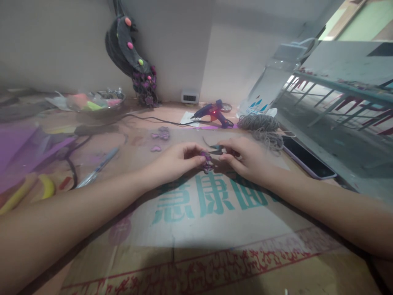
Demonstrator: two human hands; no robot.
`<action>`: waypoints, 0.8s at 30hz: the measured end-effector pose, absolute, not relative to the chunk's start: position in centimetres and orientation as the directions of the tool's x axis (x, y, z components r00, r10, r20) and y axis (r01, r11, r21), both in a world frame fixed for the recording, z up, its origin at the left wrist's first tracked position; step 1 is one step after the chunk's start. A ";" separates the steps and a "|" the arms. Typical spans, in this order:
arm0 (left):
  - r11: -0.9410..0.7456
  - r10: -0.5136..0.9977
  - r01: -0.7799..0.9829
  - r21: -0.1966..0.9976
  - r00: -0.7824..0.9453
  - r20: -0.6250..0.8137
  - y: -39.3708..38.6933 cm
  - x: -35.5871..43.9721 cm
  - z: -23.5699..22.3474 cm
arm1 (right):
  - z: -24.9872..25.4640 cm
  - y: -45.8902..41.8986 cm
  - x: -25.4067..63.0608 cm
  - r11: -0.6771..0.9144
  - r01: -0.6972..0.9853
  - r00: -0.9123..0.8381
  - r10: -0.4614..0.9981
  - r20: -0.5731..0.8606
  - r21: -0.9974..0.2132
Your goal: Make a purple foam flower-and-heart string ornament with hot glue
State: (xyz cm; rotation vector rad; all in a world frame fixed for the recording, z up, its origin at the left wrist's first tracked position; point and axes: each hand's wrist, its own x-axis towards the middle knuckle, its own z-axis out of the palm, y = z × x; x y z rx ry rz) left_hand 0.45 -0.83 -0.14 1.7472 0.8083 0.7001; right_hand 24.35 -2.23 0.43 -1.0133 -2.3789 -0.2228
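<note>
The bare left hand [181,162] partly covers a small purple-and-grey piece [208,164]; the bare right hand [245,157] mostly hides the handles of dark-bladed scissors [216,152]. The left edge cuts off a blurred purple sheet [18,149]. The small white rectangular clock [190,97] is unreadable.

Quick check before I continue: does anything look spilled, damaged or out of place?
Nothing looks spilled or broken, though the small purple piece in the left hand is too blurred to judge. Slightly untidy: the grey yarn bundle straggles loosely beside the black-screened phone.
</note>
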 end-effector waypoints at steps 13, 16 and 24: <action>-0.113 0.841 0.223 0.968 0.540 -0.027 -1.4 0.5 0.4 | 0.5 -2.2 24.2 0.704 0.703 -0.555 0.632 0.541 -0.102; -0.111 0.852 0.220 0.969 0.524 -0.022 -1.4 0.4 0.7 | 0.6 -2.3 24.2 0.704 0.702 -0.552 0.631 0.545 -0.105; 0.045 0.880 0.119 0.992 0.465 -0.096 -1.7 0.7 1.6 | 0.9 -2.4 24.0 0.680 0.719 -0.543 0.677 0.498 -0.141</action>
